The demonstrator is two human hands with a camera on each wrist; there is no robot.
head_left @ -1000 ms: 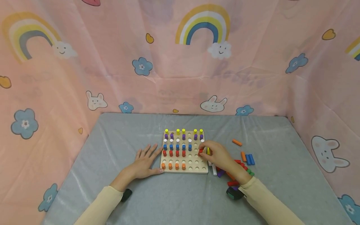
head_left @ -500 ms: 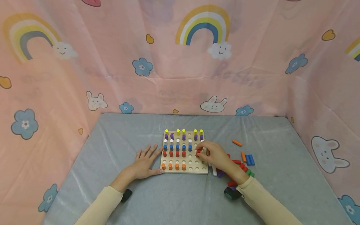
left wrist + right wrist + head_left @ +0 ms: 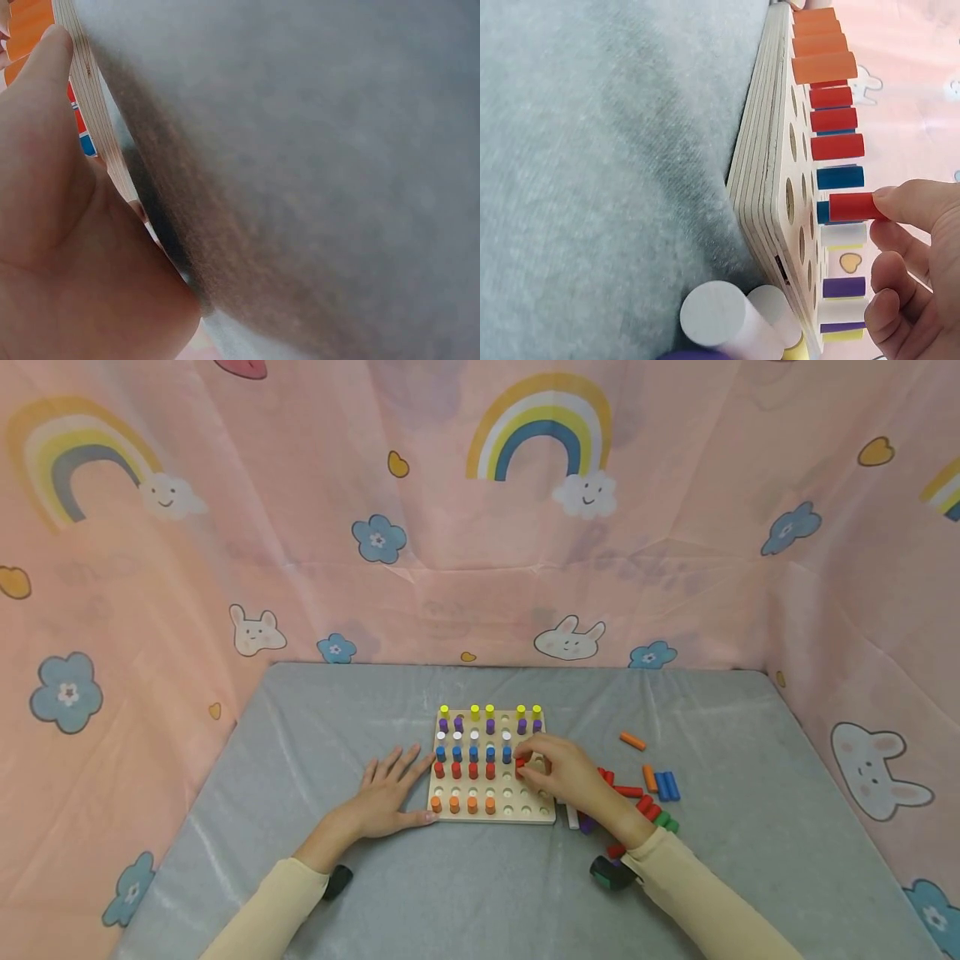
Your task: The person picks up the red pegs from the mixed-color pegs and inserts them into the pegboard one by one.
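Note:
A wooden pegboard (image 3: pixel 472 817) lies on the grey cloth with rows of upright pegs: orange (image 3: pixel 454 805), red (image 3: pixel 456 771), blue (image 3: pixel 474 754), white, purple and yellow (image 3: pixel 475 712). My right hand (image 3: pixel 567 774) pinches a red peg (image 3: pixel 851 206) between thumb and finger over the right part of the board. In the right wrist view this peg points end-on at the holed face, near the blue pegs. Flat and spread, my left hand (image 3: pixel 386 795) rests at the board's left side. Its thumb touches the board's edge (image 3: pixel 94 112) in the left wrist view.
Loose pegs lie right of the board, partly hidden under my right forearm: red (image 3: pixel 628 792), green (image 3: pixel 666 820), blue (image 3: pixel 667 786), orange (image 3: pixel 632 741). White pegs (image 3: pixel 716 313) lie close by the board's corner. A pink printed cloth (image 3: pixel 450 593) hangs behind the table.
My right hand has moved left across the board with the red peg, from the right edge toward the end of the red row. My left hand has stayed in place.

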